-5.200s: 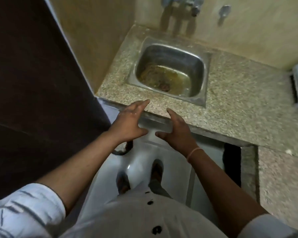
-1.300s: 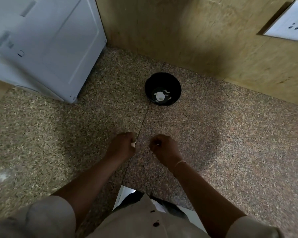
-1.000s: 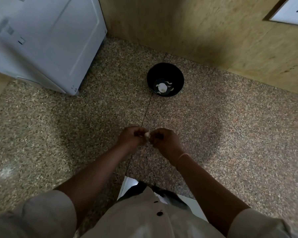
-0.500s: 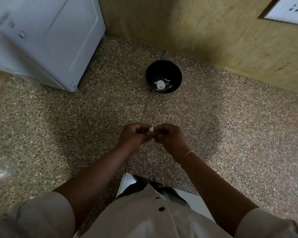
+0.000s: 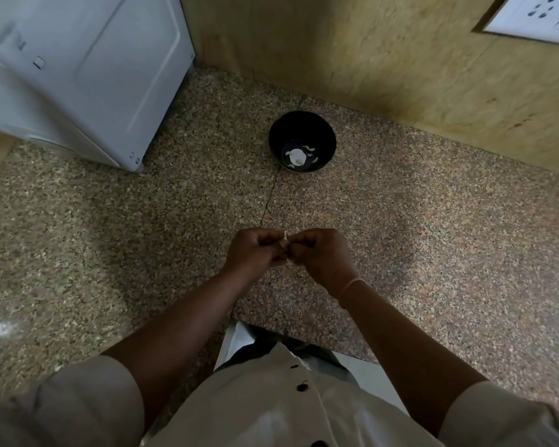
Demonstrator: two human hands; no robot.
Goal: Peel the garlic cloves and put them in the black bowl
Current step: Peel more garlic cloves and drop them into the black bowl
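A black bowl stands on the speckled granite counter, near the back wall. Pale garlic pieces lie in its bottom. Closer to me, my left hand and my right hand meet above the counter, fingers curled. Between their fingertips they pinch a small pale garlic clove, mostly hidden by the fingers. A thin sliver of skin sticks up from it.
A white appliance stands at the back left of the counter. A yellowish wall runs behind the bowl, with a white socket plate at the top right. The counter's front edge is just before my body.
The view went from a sink to this counter. In the last second my hands came together on the clove and stayed joined, working at it; the bowl has not moved.
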